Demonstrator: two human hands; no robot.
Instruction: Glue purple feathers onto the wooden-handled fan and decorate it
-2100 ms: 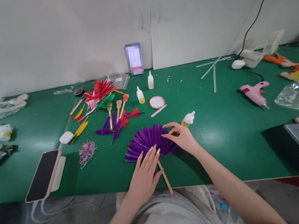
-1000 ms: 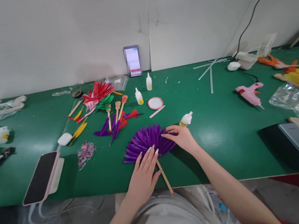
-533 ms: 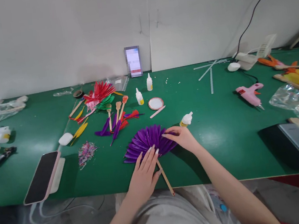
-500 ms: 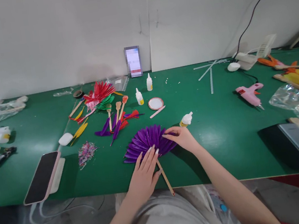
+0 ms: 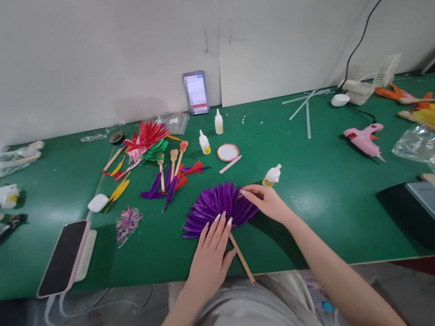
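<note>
A purple feather fan (image 5: 215, 198) lies on the green table with its wooden handle (image 5: 243, 260) pointing toward me and past the front edge. My left hand (image 5: 211, 251) rests flat over the base of the feathers, fingers stretched out, thumb beside the handle. At the fan's right side, my right hand (image 5: 266, 202) pinches the edge of a purple feather between thumb and forefinger. Just beyond that hand a glue bottle (image 5: 272, 176) leans tilted. Farther back are a small white dish with a red rim (image 5: 228, 152) and a pale pink stick (image 5: 231, 164).
Two glue bottles (image 5: 204, 143) stand near the dish. Loose feathers (image 5: 147, 135) and small wooden paddles (image 5: 174, 164) lie left of them. A phone (image 5: 63, 257) and a heap of colored bits (image 5: 128, 223) are at left. A pink glue gun (image 5: 363, 141) and a black box (image 5: 417, 212) lie right.
The whole view has shifted slightly. My right fingers have moved very little at the fan's edge; my left hand stays flat on the feathers.
</note>
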